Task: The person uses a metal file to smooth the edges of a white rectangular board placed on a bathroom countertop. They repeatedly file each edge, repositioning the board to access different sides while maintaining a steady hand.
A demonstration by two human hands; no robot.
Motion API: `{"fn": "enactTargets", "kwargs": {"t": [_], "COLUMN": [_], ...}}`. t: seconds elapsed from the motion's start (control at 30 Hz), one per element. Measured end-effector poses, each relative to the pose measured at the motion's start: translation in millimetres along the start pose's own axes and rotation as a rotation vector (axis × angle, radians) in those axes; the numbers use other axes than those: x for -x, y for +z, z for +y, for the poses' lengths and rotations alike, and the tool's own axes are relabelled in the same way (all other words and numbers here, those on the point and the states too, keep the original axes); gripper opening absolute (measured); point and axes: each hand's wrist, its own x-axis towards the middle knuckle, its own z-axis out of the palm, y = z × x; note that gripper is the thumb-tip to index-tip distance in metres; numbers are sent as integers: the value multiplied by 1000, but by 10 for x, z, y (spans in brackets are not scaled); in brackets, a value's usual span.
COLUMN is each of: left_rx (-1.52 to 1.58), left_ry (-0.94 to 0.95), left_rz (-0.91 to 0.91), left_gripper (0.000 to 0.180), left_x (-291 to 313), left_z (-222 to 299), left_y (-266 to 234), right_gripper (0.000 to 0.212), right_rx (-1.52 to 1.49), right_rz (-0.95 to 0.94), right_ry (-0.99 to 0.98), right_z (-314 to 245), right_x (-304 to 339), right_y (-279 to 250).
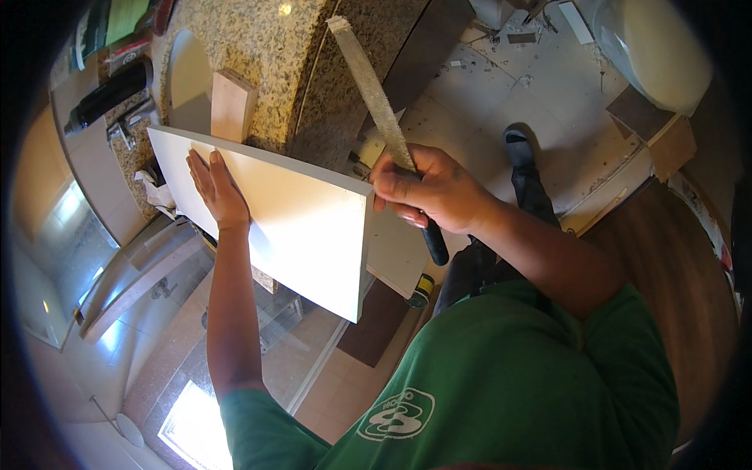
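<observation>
Right hand point(427, 190) is gripping the file point(378, 103), left hand point(218, 192) is resting flat, clasping nothing, on the white panel point(305, 223) beside the granite worktop point(270, 47), so a hard sideways push could skid it.

white rectangular panel point(305, 227) | grey black-handled file point(377, 102) | just beside panel's corner

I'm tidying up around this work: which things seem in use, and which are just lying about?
In use:
- black-handled file, in the right hand
- white panel, under the left hand

Apparently lying about:
- black cylindrical object
- white strip on the floor
- yellow-rimmed can
</observation>
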Motion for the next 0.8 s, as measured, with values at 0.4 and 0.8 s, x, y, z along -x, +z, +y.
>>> {"fn": "enactTargets", "kwargs": {"t": [0.4,0.8], "left_rx": [-92,-206], "left_ry": [30,-62], "left_rz": [16,70], "left_gripper": [91,99], "left_x": [-8,30], "left_z": [-86,-66], "left_y": [-1,51], "right_gripper": [16,23], "right_rx": [573,1196], "right_rz": [242,375], "right_ry": [96,-274], "right_z": [22,-227], "right_x": [438,700], "right_y": [-282,202]}}
